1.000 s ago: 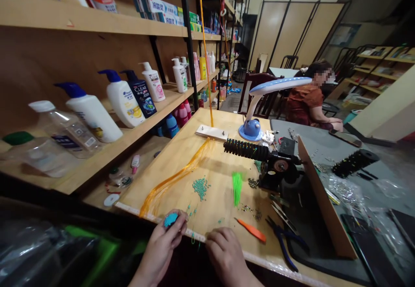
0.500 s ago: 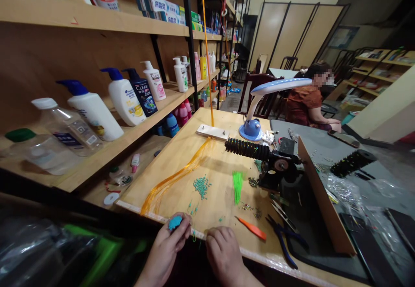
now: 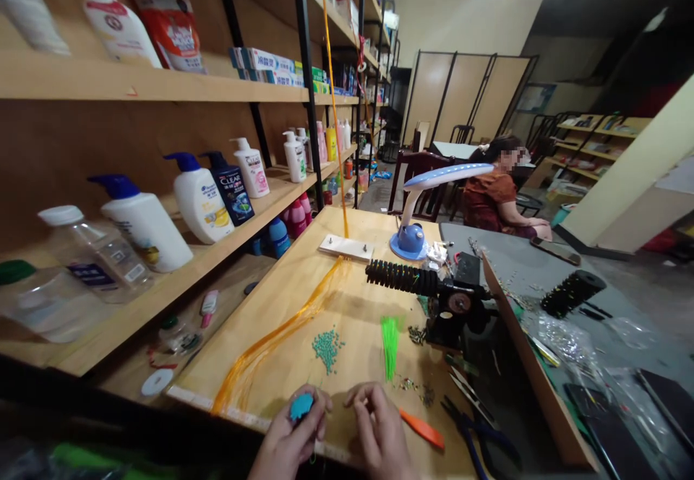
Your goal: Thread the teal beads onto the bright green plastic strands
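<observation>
My left hand [image 3: 296, 433] is at the table's front edge, closed with thumb and fingers round a small turquoise lump [image 3: 301, 406]. A bit of thin green line [image 3: 313, 458] hangs below its fingers. Just to its right, my right hand [image 3: 375, 426] has its fingers curled and the tips together; whether something fine is between them is hidden. Beyond the hands lie a scatter of small turquoise beads [image 3: 327, 350] and a bundle of bright green strands [image 3: 389, 346]. An orange-handled tool [image 3: 421, 428] rests right beside my right hand.
Blue-handled pliers [image 3: 470, 433] and scissors [image 3: 470, 395] lie to the right. Further back are a black ribbed roller on a stand [image 3: 402, 277], a blue lamp [image 3: 408, 240] and orange threads [image 3: 271, 341] from a clamped bar. Shelves with bottles line the left; a person [image 3: 491, 191] sits behind.
The view has tilted up, so everything appears lower. My right hand has lifted from the table edge, its fingers now turned towards my left hand. The left hand keeps the turquoise lump.
</observation>
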Demonstrator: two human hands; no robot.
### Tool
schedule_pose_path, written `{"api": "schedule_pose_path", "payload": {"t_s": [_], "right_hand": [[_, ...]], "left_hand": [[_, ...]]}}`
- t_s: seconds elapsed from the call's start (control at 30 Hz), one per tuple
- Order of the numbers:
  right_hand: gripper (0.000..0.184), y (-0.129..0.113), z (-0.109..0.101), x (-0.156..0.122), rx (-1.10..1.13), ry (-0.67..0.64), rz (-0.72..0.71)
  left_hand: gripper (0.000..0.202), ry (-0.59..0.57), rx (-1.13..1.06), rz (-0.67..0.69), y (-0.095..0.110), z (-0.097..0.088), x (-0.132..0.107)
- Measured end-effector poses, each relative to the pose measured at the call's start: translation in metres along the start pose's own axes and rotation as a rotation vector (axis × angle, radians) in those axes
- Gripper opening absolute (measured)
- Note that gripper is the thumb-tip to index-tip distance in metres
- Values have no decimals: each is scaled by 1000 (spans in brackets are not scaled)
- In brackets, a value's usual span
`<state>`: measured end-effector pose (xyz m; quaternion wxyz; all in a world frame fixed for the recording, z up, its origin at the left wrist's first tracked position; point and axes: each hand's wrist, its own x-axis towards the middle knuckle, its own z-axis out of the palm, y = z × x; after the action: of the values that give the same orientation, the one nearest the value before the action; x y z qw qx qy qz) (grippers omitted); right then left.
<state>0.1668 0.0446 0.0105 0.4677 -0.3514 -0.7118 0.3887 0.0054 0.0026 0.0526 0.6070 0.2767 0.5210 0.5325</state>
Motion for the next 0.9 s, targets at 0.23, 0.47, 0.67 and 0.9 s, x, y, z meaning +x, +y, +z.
{"api": "schedule_pose_path", "payload": {"t_s": [0.23, 0.47, 0.67, 0.9], "right_hand": [[55, 17, 5, 19, 531, 19, 475], [64, 16, -1, 27, 640, 31, 505], [63, 20, -3, 25, 691, 58, 458], [54, 27, -6, 22, 697, 40, 378]], "left_hand": [[58, 80, -98, 1, -13, 28, 27], [61, 25, 1, 14, -11, 41, 36], [67, 26, -56, -22, -8, 51, 38], [71, -19, -88, -99, -16, 50, 46]]}}
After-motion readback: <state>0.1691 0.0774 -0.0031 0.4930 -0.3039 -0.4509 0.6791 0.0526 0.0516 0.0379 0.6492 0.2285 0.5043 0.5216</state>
